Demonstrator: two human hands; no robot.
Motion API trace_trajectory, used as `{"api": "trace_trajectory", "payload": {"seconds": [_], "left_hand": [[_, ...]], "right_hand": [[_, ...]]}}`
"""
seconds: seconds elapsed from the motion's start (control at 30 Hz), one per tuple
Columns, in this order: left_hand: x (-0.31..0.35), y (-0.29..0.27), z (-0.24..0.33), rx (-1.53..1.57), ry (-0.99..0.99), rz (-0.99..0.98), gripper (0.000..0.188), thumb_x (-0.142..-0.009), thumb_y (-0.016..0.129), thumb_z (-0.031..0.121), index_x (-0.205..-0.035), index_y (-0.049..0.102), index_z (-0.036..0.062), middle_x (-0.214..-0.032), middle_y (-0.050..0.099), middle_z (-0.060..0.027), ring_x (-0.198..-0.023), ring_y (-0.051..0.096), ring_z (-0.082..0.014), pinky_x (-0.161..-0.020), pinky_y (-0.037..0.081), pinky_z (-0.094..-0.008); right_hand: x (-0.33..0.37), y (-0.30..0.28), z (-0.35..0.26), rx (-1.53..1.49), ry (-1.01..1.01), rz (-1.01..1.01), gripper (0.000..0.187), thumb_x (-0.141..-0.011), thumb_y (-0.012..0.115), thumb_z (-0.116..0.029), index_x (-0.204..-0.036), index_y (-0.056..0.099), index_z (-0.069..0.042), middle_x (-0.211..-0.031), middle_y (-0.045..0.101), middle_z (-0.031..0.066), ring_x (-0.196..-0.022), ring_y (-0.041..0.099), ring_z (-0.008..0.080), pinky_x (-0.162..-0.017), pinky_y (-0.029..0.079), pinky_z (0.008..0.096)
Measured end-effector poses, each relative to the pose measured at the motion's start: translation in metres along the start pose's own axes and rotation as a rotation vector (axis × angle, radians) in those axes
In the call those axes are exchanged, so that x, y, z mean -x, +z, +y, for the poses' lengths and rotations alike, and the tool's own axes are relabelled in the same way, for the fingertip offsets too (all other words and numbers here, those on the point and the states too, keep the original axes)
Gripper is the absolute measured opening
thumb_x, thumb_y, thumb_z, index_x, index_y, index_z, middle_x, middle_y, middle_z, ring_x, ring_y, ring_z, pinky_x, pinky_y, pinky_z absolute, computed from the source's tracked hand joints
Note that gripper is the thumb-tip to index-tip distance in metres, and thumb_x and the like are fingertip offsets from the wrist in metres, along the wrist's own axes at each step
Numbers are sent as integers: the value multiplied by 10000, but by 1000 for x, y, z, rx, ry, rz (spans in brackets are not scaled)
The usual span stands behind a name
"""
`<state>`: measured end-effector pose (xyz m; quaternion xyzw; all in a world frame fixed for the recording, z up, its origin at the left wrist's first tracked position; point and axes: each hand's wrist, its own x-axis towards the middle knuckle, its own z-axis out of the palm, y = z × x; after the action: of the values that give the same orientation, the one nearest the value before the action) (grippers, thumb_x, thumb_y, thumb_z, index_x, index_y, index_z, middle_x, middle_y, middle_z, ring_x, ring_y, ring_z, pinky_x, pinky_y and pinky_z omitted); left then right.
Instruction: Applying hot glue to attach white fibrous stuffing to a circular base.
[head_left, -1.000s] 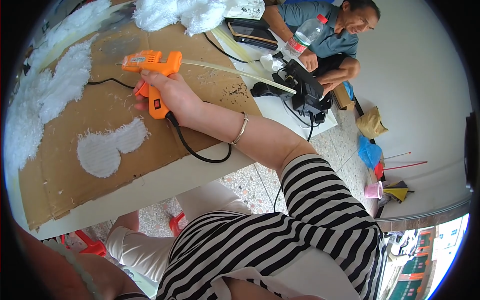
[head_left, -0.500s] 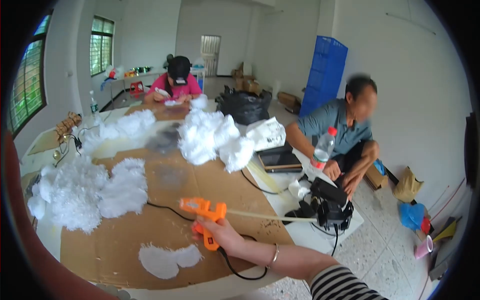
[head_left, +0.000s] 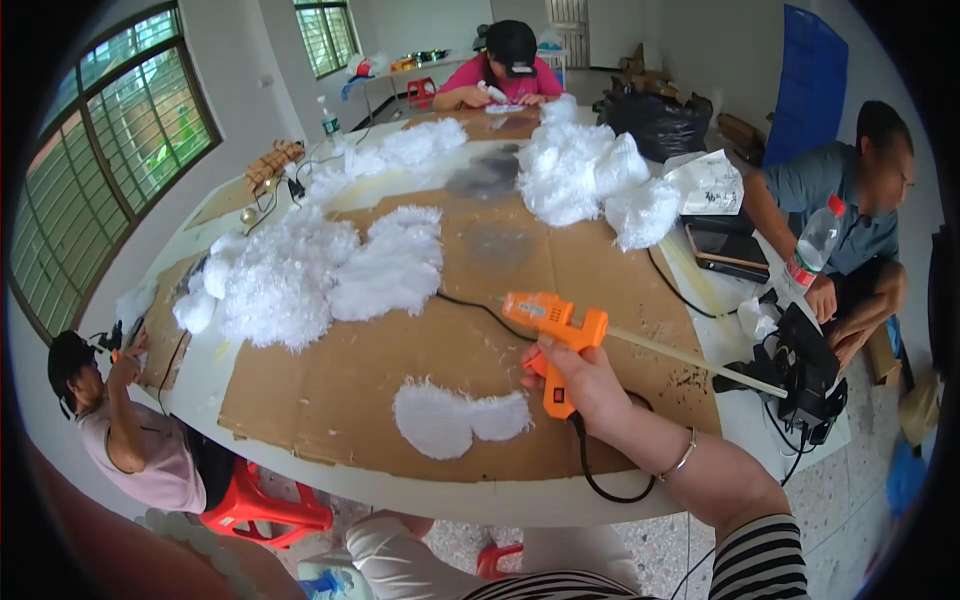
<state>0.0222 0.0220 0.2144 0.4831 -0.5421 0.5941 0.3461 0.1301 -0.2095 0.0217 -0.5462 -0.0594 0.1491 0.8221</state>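
Note:
My right hand is closed round the handle of an orange hot glue gun, raised over the brown cardboard. Its nozzle points left, and a long pale glue stick sticks out of the back. A black cord hangs from the bottom of the handle. Below and left of the gun, a small white fluffy cutout of two rounded lobes lies flat on the cardboard, apart from my hand. At the lower left a blurred stretch of my left arm shows, but my left hand is out of the picture.
White fluffy heaps lie at left and centre back. A plastic bottle, black devices and a dark tablet are at the right. Co-workers sit at the far end, left and right.
The view has swung left and down, bringing a co-worker at the left and my legs into sight. The glue gun is still in my right hand above the cardboard.

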Motion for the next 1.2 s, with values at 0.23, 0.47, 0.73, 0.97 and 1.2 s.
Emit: {"api": "trace_trajectory", "payload": {"seconds": [0.23,0.47,0.73,0.97,1.2], "left_hand": [[6,0,67,43,-228,79,528,-918,432,359,-1230,487,-64,-1234,528,-249,-1155,499,-441,-1020,376,-564],[13,-12,103,112,-272,217,514,-922,419,348,-1204,512,-71,-1229,531,-257,-1145,507,-447,-1018,381,-565],[193,-29,107,-708,-1159,-225,90,-801,628,19,-880,649,-19,-911,666,-135,-955,607,-323,-893,459,-391],[191,-25,87,-745,-966,-428,84,-737,625,1,-815,655,3,-852,664,-126,-853,620,-323,-915,459,-424],[195,-28,69,-792,-1062,-498,89,-737,626,21,-814,667,34,-872,670,-122,-883,618,-320,-903,450,-420]], "right_hand": [[4,3,-7,26,-38,29,240,-949,523,-245,-1018,564,-19,-897,620,80,-794,608,168,-722,536,318],[18,9,-14,152,-118,-74,263,-949,508,-259,-1029,576,-17,-943,631,96,-811,609,171,-729,522,328],[38,27,-7,331,-132,-387,266,-955,498,-270,-1032,585,-30,-981,622,84,-858,600,158,-756,510,326],[34,33,-12,550,-70,-533,276,-956,515,-282,-1068,582,-39,-976,616,43,-890,575,132,-755,496,300],[28,48,-21,750,-78,-535,277,-937,567,-217,-1132,536,-22,-986,598,37,-898,556,110,-791,472,275]]}}
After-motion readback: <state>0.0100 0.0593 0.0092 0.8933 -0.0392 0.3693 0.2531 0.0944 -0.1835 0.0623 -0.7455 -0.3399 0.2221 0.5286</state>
